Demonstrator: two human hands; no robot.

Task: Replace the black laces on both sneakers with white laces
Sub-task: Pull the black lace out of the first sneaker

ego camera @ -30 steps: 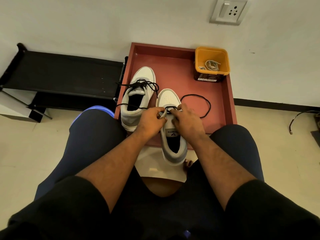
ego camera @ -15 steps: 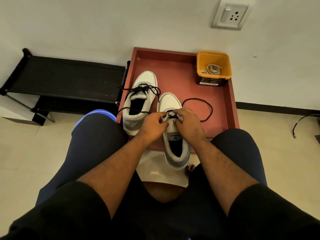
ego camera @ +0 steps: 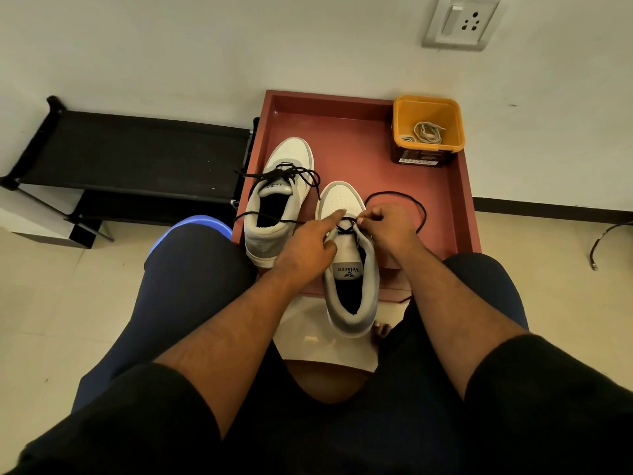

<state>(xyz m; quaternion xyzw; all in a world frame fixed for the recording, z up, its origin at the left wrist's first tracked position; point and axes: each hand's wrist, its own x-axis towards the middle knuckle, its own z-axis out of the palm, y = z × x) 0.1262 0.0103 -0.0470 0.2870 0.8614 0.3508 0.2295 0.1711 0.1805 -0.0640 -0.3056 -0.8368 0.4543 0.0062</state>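
Pinching the black lace [ego camera: 397, 195] at the lowest eyelets, my right hand [ego camera: 388, 229] works the near sneaker [ego camera: 346, 255] at frame centre. My left hand [ego camera: 305, 246] presses its straight forefinger on the toe, other fingers curled. Left of it stands the second sneaker [ego camera: 277, 200] on the red tray [ego camera: 459, 200]; white laces [ego camera: 426, 132] lie in the yellow tub [ego camera: 428, 126], upper right.

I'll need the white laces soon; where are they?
In the head view, the white laces lie inside the yellow tub, at the red tray's far right corner by the wall.
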